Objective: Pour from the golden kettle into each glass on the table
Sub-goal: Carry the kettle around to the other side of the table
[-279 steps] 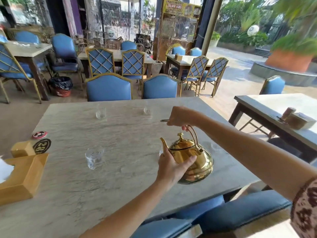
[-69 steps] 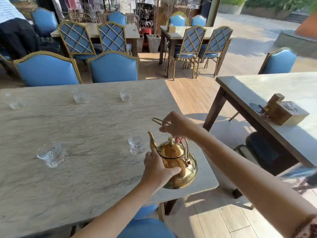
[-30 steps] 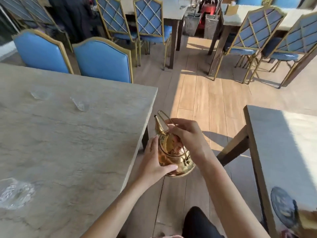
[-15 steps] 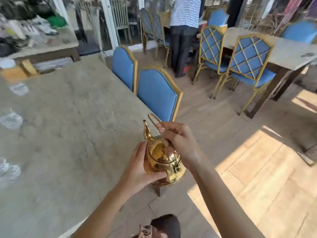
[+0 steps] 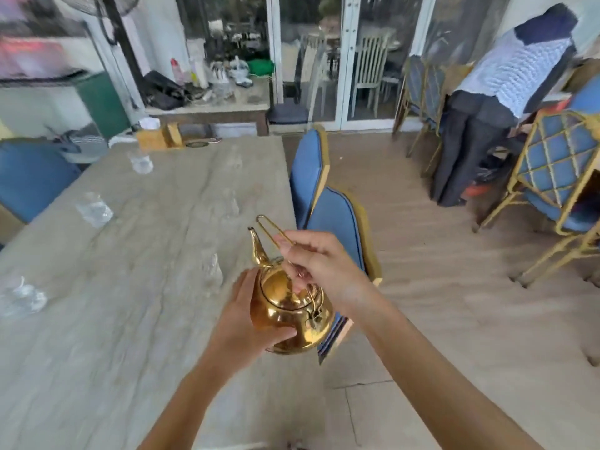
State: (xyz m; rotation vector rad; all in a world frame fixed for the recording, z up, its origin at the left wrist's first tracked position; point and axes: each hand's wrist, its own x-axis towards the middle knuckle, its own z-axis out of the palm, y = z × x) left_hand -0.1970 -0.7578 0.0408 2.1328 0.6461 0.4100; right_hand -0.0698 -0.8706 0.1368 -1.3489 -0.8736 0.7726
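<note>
I hold the golden kettle (image 5: 289, 313) upright above the right edge of the pale stone table (image 5: 130, 287), its spout pointing away from me. My right hand (image 5: 319, 271) grips the thin wire handle on top. My left hand (image 5: 246, 316) cups the kettle's body from the left and below. A clear glass (image 5: 212, 271) stands on the table just left of the spout. Other glasses sit further off: one at the far right side (image 5: 232, 203), one at mid left (image 5: 94, 211), one at the far end (image 5: 140, 162) and one at the near left edge (image 5: 21, 295).
Two blue gold-framed chairs (image 5: 337, 228) are tucked along the table's right side, close to the kettle. A wooden tissue box (image 5: 156, 138) sits at the table's far end. A person (image 5: 493, 102) stands at the back right among more chairs. Wooden floor lies to the right.
The view has swung as I walked around the table's end with the kettle. Both hands keep the same hold. The glasses on this side have come into view.
</note>
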